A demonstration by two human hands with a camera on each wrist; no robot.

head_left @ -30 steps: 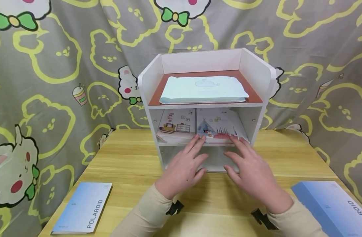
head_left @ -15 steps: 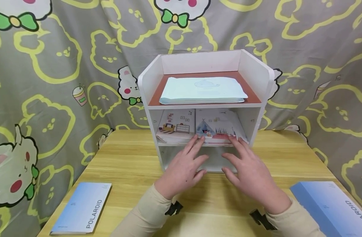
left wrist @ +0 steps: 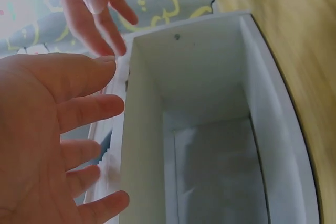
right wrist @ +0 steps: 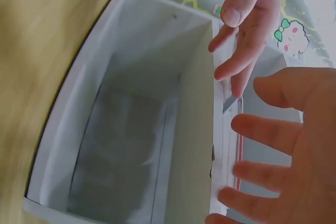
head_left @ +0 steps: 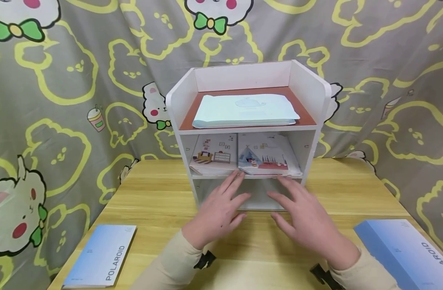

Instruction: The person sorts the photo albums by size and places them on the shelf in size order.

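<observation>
Both hands are in front of a small white shelf unit point(head_left: 324, 108), with nothing in their grasp. My left hand point(head_left: 215, 213) has its fingers extended, tips by the front edge of the middle shelf point(head_left: 210, 177). To its right, my right hand point(head_left: 308, 221) spreads its fingers close to the same edge. Two white illustrated booklets lie side by side on that shelf: one with a yellow sofa drawing point(head_left: 221, 147), the other with a blue tent drawing point(head_left: 268, 147). In the left wrist view, the bare left palm point(left wrist: 31, 145) shows; the right wrist view shows the right fingers point(right wrist: 270, 132) apart.
A pale blue packet with a whale drawing point(head_left: 250, 110) lies on the brown top shelf point(head_left: 239, 93). A thin blue POLAROID book point(head_left: 99, 255) is at the left of the wooden table point(head_left: 159, 193), a thicker blue POLAROID box point(head_left: 406, 253) at the right. A patterned curtain point(head_left: 119, 24) hangs behind.
Both hands have drawn back slightly from the booklets' front edges, uncovering more of the tent booklet. The booklets look much the same, and the head view has shifted a little.
</observation>
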